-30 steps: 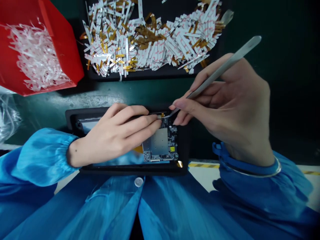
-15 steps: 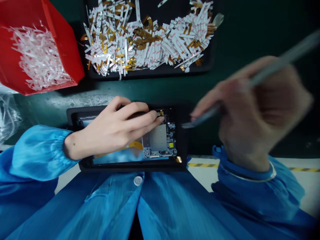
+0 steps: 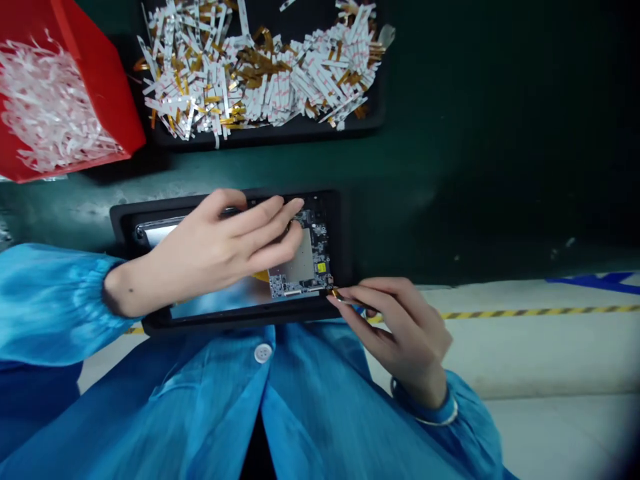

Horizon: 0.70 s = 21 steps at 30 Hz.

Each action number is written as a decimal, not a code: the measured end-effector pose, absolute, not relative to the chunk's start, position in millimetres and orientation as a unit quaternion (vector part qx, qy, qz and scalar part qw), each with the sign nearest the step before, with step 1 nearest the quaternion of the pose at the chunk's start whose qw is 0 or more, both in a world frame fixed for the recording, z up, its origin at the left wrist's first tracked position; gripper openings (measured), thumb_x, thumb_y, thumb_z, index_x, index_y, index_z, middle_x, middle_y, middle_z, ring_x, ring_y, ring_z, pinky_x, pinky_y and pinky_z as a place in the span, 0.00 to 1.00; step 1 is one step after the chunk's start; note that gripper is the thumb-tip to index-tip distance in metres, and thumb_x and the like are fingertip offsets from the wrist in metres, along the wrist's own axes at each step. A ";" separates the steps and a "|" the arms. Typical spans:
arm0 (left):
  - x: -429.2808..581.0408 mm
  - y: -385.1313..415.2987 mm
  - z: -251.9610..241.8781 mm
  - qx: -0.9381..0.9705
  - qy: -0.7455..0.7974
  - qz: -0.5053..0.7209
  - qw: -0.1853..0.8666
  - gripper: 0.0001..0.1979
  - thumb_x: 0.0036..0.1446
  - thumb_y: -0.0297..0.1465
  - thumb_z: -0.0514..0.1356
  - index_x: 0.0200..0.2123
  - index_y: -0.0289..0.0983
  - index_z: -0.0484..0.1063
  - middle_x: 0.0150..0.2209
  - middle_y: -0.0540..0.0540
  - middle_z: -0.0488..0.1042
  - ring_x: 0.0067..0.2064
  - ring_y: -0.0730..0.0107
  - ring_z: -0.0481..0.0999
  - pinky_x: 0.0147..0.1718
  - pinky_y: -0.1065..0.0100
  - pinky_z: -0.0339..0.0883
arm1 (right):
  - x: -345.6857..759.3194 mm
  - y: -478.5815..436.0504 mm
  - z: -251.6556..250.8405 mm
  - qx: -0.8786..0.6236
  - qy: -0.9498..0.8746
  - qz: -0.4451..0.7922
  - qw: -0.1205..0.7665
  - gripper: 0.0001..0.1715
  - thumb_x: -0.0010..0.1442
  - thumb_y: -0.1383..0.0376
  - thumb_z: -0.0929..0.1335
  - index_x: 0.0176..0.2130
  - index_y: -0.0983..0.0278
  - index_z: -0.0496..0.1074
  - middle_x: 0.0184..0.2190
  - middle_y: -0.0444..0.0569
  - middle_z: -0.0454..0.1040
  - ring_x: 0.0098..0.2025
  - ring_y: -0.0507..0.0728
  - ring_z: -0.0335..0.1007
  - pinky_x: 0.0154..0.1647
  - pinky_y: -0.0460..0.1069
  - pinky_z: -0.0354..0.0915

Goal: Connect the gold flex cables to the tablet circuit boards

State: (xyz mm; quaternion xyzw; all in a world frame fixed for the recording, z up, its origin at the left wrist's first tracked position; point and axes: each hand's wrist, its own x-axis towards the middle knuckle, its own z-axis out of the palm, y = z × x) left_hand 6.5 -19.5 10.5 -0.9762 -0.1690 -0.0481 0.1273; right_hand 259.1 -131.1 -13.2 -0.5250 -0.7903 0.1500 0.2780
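a bare circuit board is sitting in an opened tablet inside a black holder. the left hand is hovering with fingers spread over the board's upper edge, holding nothing visible. the right hand is pinching steel tweezers at the holder's lower right corner, a gold flex tab at their tip. beyond, a black tray is holding flex strips, beside a red bin of shredded film.

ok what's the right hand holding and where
The right hand pinches steel tweezers by the shaft, just behind the tips.
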 end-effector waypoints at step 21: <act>41.8 -16.9 2.0 -0.939 -0.330 -0.040 0.090 0.18 0.69 0.24 0.42 0.52 0.24 0.67 0.35 0.38 0.70 0.38 0.56 0.76 0.33 0.60 0.71 | 217.3 -153.9 -32.6 -0.646 -0.600 0.170 0.440 0.12 0.54 0.74 0.74 0.36 0.59 0.75 0.29 0.43 0.72 0.23 0.50 0.67 0.18 0.47 0.66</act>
